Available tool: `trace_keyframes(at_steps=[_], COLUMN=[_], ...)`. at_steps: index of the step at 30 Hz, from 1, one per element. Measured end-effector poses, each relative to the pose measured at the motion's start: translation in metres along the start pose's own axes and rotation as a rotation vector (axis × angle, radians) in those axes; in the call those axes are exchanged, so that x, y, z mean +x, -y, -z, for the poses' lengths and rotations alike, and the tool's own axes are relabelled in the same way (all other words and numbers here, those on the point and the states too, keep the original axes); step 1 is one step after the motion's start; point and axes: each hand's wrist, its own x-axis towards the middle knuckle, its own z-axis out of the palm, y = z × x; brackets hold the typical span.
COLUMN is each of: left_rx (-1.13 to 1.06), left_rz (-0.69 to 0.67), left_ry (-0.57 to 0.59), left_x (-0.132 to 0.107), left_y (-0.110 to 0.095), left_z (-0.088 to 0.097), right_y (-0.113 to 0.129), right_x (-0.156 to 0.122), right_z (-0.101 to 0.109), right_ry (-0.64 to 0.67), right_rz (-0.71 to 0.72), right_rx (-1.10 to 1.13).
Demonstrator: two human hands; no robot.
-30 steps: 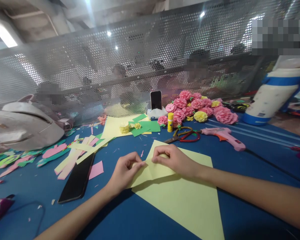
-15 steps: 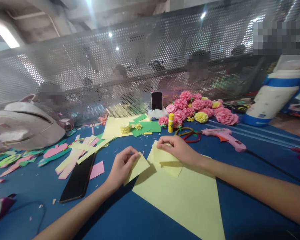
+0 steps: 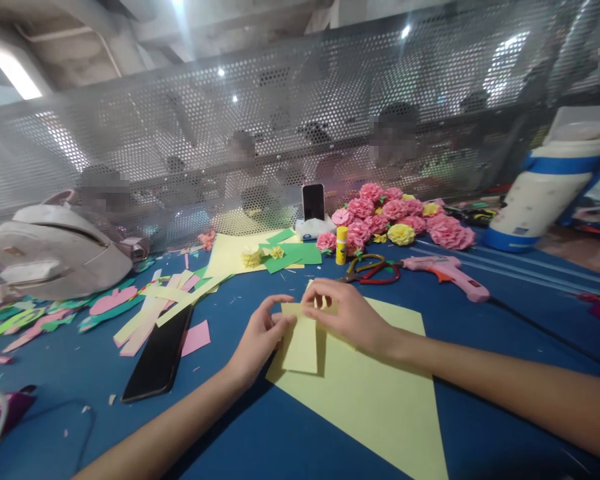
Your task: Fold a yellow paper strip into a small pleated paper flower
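A small pale yellow paper piece hangs between my hands, above a large yellow sheet. My left hand is closed on its left edge, thumb in front. At its upper right corner my right hand has thumb and fingers pinched together. Behind the right fingers, more yellow paper on the sheet is partly hidden. Just beyond the right hand lie scissors with red and yellowish handles.
A black phone lies left under paper strips. Farther back are a glue stick, pink and yellow paper flowers and a propped phone. A pink glue gun and bottle stand right, a backpack left.
My left hand has brought its paper piece right, in front of the right hand. My right fingers have come down to its corner. More of the scissors now shows.
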Motion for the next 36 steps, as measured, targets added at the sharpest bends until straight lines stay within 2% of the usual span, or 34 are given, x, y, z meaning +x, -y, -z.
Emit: trace_keyframes(at_steps=[3,7,11,14,18,22,25,30,36], left_rx=[-0.176,-0.327,-0.298,-0.204,-0.040,0.061,0.059,-0.001,0.000], left_rz=[0.102,0.109,0.065,0.029,-0.042,-0.114,-0.118,-0.046,-0.086], left_ry=[0.043,-0.021,-0.024,0.004,0.034,0.038,0.005,-0.103,-0.232], left_x=[0.001,0.004,0.004,0.003,0.001,-0.001,-0.001,-0.001,-0.002], left_y=[-0.001,-0.002,-0.005,-0.007,-0.007,-0.006,-0.007,-0.004,0.001], left_z=[0.002,0.007,0.009,0.007,0.003,-0.002,-0.005,-0.004,0.001], right_y=[-0.007,-0.014,-0.015,-0.008,0.004,0.009,0.007,0.005,0.000], right_x=[0.000,-0.003,-0.007,-0.006,-0.003,-0.002,-0.002,-0.001,-0.001], right_z=[0.006,0.005,-0.001,0.000,0.004,0.004,0.001,-0.003,-0.005], right_ry=[-0.099,-0.033,0.008,0.026,0.041,0.153,0.208,0.116,0.180], right_rz=[0.198,0.509,0.617,0.514,0.226,0.027,-0.119,-0.188,-0.272], right_rx=[-0.074,-0.253,-0.354,-0.271,-0.145,-0.112,0.044,0.322,0.418])
